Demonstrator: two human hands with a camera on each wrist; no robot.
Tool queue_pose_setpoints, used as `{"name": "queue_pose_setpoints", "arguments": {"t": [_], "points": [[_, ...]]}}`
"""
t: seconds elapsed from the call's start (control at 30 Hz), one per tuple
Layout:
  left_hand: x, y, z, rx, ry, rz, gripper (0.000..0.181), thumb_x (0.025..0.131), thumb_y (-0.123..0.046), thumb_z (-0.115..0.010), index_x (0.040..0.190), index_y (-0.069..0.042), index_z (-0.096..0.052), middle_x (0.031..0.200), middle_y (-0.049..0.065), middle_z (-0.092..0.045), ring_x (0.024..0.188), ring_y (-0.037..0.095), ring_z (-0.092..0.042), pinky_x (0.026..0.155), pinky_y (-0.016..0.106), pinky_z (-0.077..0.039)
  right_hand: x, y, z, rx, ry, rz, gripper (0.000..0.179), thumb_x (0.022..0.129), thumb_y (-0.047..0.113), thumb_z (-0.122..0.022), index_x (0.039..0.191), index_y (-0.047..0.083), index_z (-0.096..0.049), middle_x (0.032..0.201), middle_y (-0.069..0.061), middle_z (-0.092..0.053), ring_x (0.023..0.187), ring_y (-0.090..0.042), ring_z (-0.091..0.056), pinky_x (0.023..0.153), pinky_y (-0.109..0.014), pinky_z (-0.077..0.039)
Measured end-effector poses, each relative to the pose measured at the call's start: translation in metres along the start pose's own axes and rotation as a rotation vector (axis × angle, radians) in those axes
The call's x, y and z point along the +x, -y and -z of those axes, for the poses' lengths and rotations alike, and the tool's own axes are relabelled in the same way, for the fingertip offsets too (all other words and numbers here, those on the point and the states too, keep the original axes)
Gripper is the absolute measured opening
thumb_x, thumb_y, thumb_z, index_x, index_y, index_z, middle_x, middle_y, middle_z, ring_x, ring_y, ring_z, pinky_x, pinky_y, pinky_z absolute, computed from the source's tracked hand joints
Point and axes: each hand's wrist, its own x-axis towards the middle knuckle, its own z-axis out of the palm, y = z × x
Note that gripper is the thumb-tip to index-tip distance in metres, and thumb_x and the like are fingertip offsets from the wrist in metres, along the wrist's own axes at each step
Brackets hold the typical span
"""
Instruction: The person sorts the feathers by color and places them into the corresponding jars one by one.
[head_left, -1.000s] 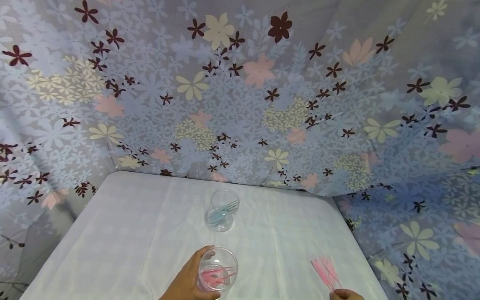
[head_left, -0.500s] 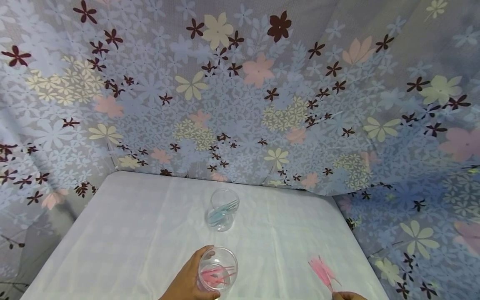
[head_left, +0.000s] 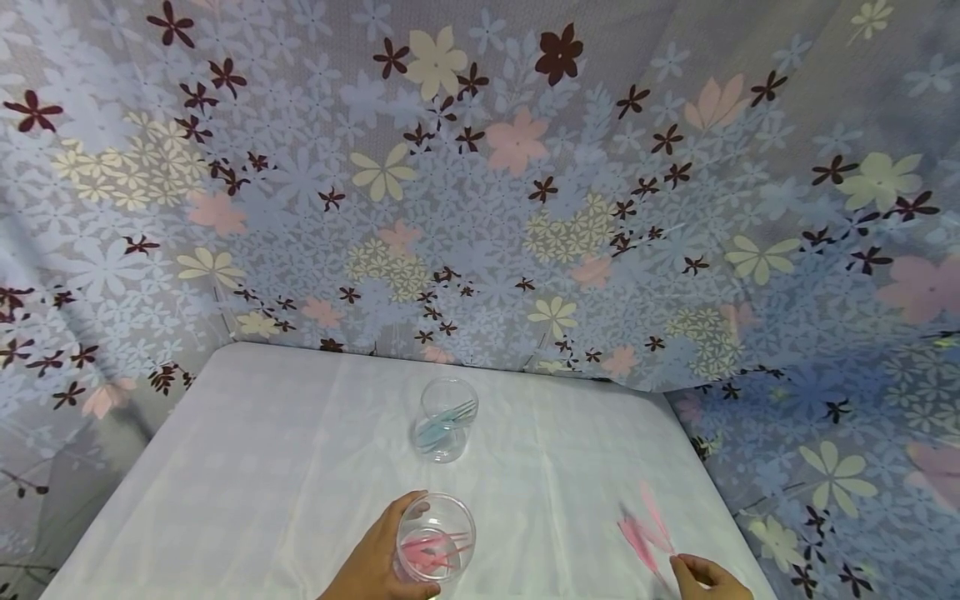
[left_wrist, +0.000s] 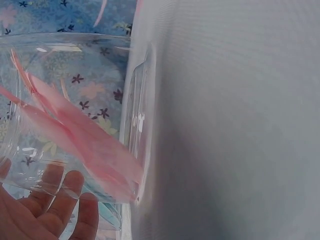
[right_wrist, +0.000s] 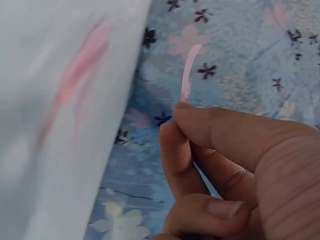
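My left hand point(head_left: 382, 557) grips a clear plastic cup point(head_left: 437, 510) near the front of the table, fingers curled against its wall. Several pink feathers point(left_wrist: 82, 135) lean inside that cup, their quills toward the rim. At the right, my right hand point(head_left: 708, 578) pinches the end of one pink feather point(right_wrist: 188, 72) between thumb and forefinger, the vane sticking up past the fingertips. Beside it on the white cloth lie other pink feathers point(right_wrist: 82, 65), blurred in the right wrist view.
A second clear cup point(head_left: 448, 390) holding light blue feathers point(head_left: 447, 425) stands farther back, near the middle of the white-covered table point(head_left: 300, 467). Floral cloth point(head_left: 480, 208) hangs behind the table and along its sides.
My right hand has moved slightly right and up, and one pink feather is now separated from the bunch in its pinch. The left hand and both cups stay put.
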Motion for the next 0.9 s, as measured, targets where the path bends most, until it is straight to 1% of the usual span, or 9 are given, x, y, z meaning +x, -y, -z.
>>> {"name": "queue_pose_setpoints", "arguments": {"t": [0.1, 0.2, 0.27, 0.4, 0.43, 0.5, 0.63, 0.73, 0.9], "points": [[0.0, 0.001, 0.0, -0.006, -0.003, -0.006, 0.11, 0.062, -0.047, -0.094, 0.151, -0.023, -0.033, 0.137, -0.005, -0.053, 0.115, 0.013, -0.057, 0.097, 0.041, -0.053, -0.011, 0.014, 0.006, 0.031, -0.042, 0.028, 0.046, 0.087, 0.034, -0.071, 0.106, -0.008, -0.072, 0.093, -0.025, -0.073, 0.083, -0.043, -0.066, 0.061, -0.046, -0.052], [0.0, 0.002, -0.001, -0.004, -0.013, -0.033, 0.11, 0.063, -0.048, -0.093, 0.151, -0.023, -0.032, 0.136, -0.005, -0.053, 0.114, 0.012, -0.057, 0.096, 0.04, -0.054, -0.023, 0.026, 0.011, 0.057, -0.097, 0.068, 0.044, 0.086, 0.031, -0.073, 0.106, -0.008, -0.073, 0.089, -0.023, -0.073, 0.08, -0.042, -0.067, 0.06, -0.047, -0.052], [0.0, 0.003, -0.001, -0.004, -0.021, -0.053, 0.11, 0.063, -0.048, -0.093, 0.151, -0.023, -0.032, 0.136, -0.004, -0.054, 0.113, 0.012, -0.057, 0.095, 0.04, -0.054, -0.031, 0.034, 0.015, 0.057, -0.11, 0.094, 0.047, 0.086, 0.036, -0.074, 0.107, -0.007, -0.073, 0.09, -0.022, -0.074, 0.08, -0.039, -0.067, 0.06, -0.043, -0.052], [0.001, 0.005, -0.001, -0.003, -0.033, -0.085, 0.11, 0.064, -0.048, -0.093, 0.152, -0.023, -0.032, 0.135, -0.004, -0.054, 0.113, 0.011, -0.057, 0.093, 0.038, -0.055, -0.046, 0.05, 0.019, 0.047, -0.148, 0.139, 0.047, 0.087, 0.041, -0.074, 0.106, -0.003, -0.076, 0.093, -0.019, -0.075, 0.065, -0.027, -0.063, 0.053, -0.034, -0.048], [0.001, 0.005, -0.001, -0.007, -0.033, -0.085, 0.109, 0.064, -0.048, -0.093, 0.151, -0.023, -0.032, 0.135, -0.004, -0.054, 0.113, 0.011, -0.057, 0.093, 0.038, -0.055, -0.05, 0.053, 0.02, 0.049, -0.152, 0.143, 0.047, 0.087, 0.042, -0.074, 0.106, -0.002, -0.076, 0.095, -0.019, -0.075, 0.062, -0.024, -0.06, 0.052, -0.032, -0.045], [0.001, 0.004, -0.001, -0.004, -0.032, -0.083, 0.109, 0.064, -0.049, -0.092, 0.151, -0.023, -0.032, 0.135, -0.004, -0.054, 0.112, 0.011, -0.057, 0.093, 0.038, -0.055, -0.056, 0.059, 0.021, 0.063, -0.182, 0.151, 0.043, 0.087, 0.039, -0.075, 0.104, 0.0, -0.077, 0.095, -0.019, -0.075, 0.055, -0.019, -0.055, 0.047, -0.031, -0.042], [0.0, 0.004, -0.001, 0.003, -0.017, -0.048, 0.11, 0.063, -0.049, -0.093, 0.151, -0.024, -0.032, 0.135, -0.005, -0.054, 0.113, 0.012, -0.057, 0.094, 0.039, -0.055, -0.065, 0.068, 0.023, 0.098, -0.198, 0.154, 0.041, 0.088, 0.037, -0.075, 0.104, 0.0, -0.077, 0.091, -0.017, -0.075, 0.05, -0.019, -0.051, 0.043, -0.033, -0.04], [-0.001, 0.003, -0.001, 0.008, -0.015, -0.038, 0.111, 0.062, -0.048, -0.093, 0.151, -0.023, -0.032, 0.135, -0.004, -0.054, 0.113, 0.012, -0.057, 0.094, 0.04, -0.055, -0.07, 0.074, 0.025, 0.122, -0.198, 0.181, 0.036, 0.088, 0.034, -0.077, 0.104, 0.001, -0.078, 0.082, -0.011, -0.075, 0.047, -0.019, -0.049, 0.042, -0.033, -0.038], [0.0, 0.003, -0.001, 0.005, -0.026, -0.056, 0.11, 0.063, -0.048, -0.093, 0.151, -0.023, -0.033, 0.136, -0.004, -0.054, 0.113, 0.012, -0.057, 0.094, 0.04, -0.054, -0.076, 0.086, 0.027, 0.158, -0.19, 0.291, 0.022, 0.087, 0.025, -0.08, 0.099, 0.006, -0.08, 0.072, 0.007, -0.071, 0.046, -0.017, -0.047, 0.042, -0.029, -0.038]]}}
